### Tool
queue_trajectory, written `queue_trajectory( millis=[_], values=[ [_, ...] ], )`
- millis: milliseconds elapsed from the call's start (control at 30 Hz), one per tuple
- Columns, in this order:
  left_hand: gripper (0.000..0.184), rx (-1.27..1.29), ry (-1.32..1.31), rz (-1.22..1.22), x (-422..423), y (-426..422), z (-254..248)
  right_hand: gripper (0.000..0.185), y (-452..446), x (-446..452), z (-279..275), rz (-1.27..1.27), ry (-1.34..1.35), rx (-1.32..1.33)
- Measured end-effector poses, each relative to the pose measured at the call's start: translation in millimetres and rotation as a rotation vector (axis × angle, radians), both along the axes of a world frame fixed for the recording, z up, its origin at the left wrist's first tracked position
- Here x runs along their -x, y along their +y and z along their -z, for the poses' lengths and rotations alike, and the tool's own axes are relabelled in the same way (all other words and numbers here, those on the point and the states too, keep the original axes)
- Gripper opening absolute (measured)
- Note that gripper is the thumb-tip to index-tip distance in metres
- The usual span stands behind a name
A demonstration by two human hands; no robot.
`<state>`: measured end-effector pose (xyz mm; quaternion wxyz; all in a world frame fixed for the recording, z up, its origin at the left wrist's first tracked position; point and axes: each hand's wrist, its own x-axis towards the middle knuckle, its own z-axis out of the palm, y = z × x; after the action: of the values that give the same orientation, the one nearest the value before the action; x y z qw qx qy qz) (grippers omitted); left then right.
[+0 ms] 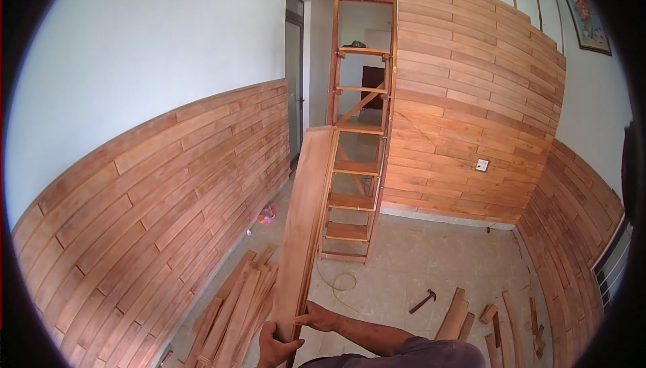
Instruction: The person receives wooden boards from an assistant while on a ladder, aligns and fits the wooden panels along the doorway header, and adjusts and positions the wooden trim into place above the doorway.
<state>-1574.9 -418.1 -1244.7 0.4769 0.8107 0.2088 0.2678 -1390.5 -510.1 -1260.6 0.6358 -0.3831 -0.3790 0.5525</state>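
Observation:
A long wooden plank (pixel 304 213), which looks like more than one board stacked together, stands upright and tilted in front of me. My left hand (pixel 276 349) grips its lower end from the left, thumb across the front. My right hand (pixel 319 317) holds its right edge a little higher, with the fingers partly hidden. The plank's upper end overlaps the left side of a wooden stepladder (pixel 355 166) in the view.
Loose planks (pixel 235 307) lie on the floor at the left, and more wood pieces (pixel 455 314) at the lower right. A hammer (pixel 422 301) and a thin hose or cable (pixel 344 281) are on the tiles. Wood-clad walls (pixel 168 186) stand around, one with a socket (pixel 482 165).

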Motion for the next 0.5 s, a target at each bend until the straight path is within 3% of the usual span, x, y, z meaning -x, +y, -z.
queue_trajectory(
  millis=[267, 400, 500],
  values=[
    [0.062, -0.072, 0.019, -0.019, -3, 15, 28, 0.057, 2, 2, 15, 0.072, 0.048, 0.058],
    [0.062, -0.020, -0.045, 0.035, -7, 19, 35, 0.049, 3, -5, 7, 0.190, -0.329, 0.050],
    [0.063, -0.150, -0.001, -0.024, -8, 22, 30, 0.049, 6, -2, -6, 0.235, -0.256, 0.074]
  ],
)
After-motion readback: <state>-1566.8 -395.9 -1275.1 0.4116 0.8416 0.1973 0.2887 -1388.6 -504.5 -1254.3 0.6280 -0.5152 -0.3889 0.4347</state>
